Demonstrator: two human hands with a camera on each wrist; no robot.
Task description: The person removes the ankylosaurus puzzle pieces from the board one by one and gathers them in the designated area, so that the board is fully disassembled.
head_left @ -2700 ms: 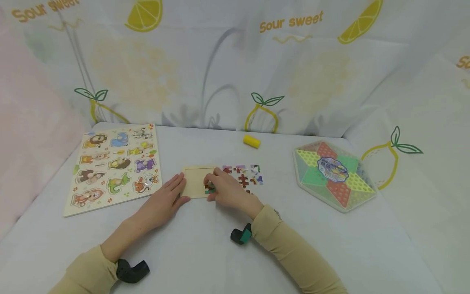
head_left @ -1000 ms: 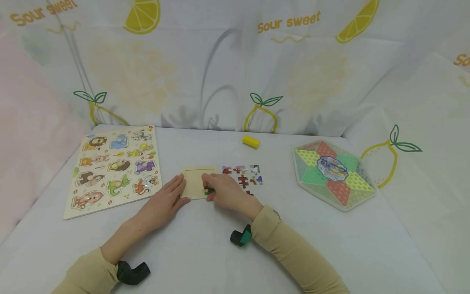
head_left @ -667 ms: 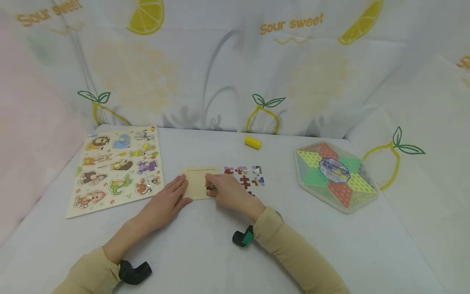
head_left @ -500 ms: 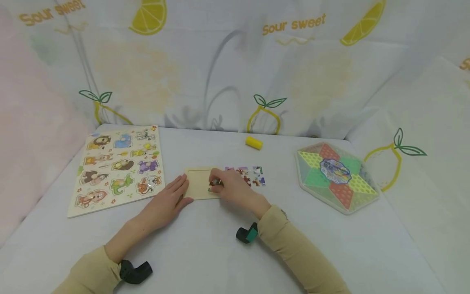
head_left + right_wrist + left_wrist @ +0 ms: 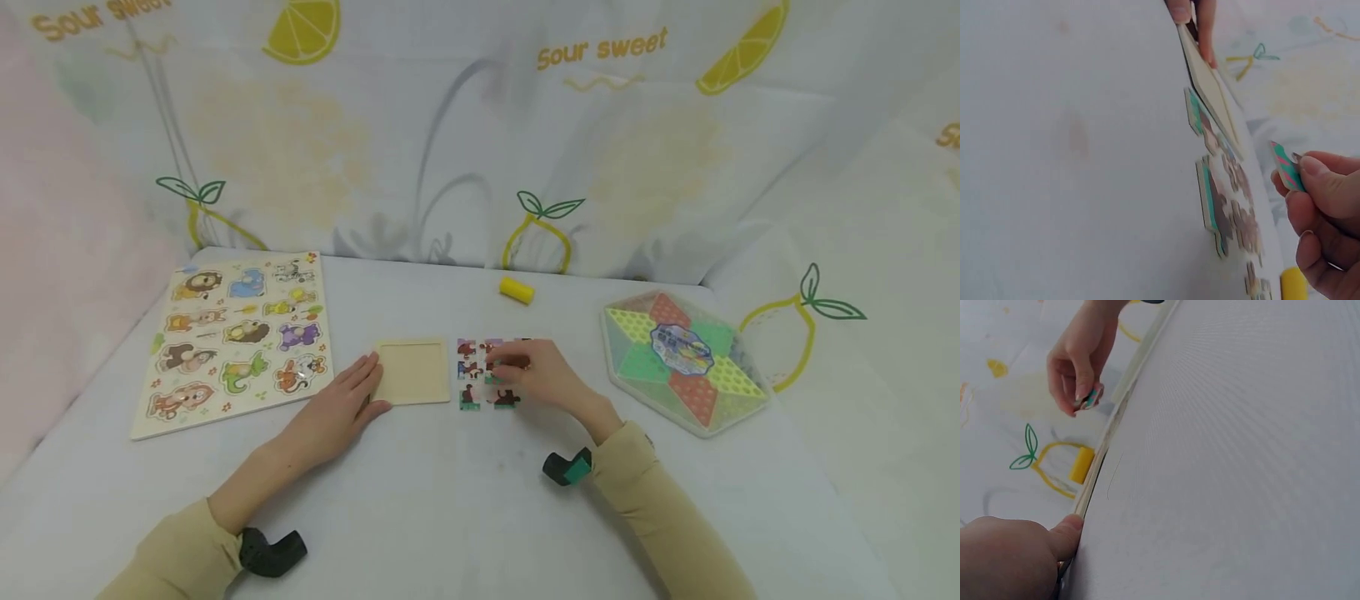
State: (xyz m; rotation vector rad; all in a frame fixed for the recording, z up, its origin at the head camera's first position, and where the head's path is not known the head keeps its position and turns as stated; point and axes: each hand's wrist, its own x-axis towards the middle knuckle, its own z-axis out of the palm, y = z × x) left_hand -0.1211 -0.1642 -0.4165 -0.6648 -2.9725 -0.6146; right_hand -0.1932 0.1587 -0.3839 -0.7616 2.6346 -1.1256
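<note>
My left hand point(image 5: 339, 418) rests along the left edge of a small square wooden puzzle tray point(image 5: 412, 373), fingers straight, thumb by its near corner. The tray's floor is bare. My right hand point(image 5: 551, 377) is raised over the loose jigsaw pieces point(image 5: 469, 398) to the right of the tray. Between thumb and fingers it pinches one jigsaw piece point(image 5: 1287, 167) with a green and pink edge, seen best in the right wrist view. Several pieces lie in rows on the white cloth, and the right hand hides some of them in the head view.
An animal peg puzzle board point(image 5: 238, 342) lies on the left. A hexagonal board game box point(image 5: 684, 362) stands on the right. Behind the pieces lies a yellow cylinder point(image 5: 517, 290). A patterned cloth hangs along the back of the table.
My right hand has moved right, from the tray to above the loose pieces, with a jigsaw piece in its fingers. The tray now shows no piece. The left hand stays on the tray.
</note>
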